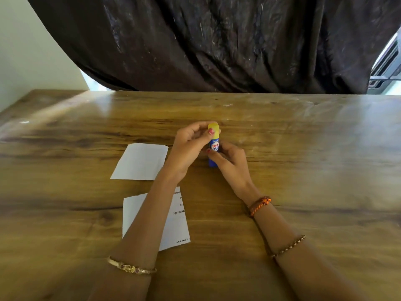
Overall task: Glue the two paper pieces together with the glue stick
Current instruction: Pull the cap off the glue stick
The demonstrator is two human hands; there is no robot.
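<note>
Glue stick (213, 146) gripped by both hands; left forearm crosses printed paper (176, 222), curtain (217, 44) behind

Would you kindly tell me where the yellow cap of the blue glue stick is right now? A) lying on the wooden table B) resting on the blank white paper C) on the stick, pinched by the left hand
C: the yellow cap sits atop the blue glue stick, pinched by the left hand, while the right hand holds the body.

Head view, down over table (303, 148)
</note>
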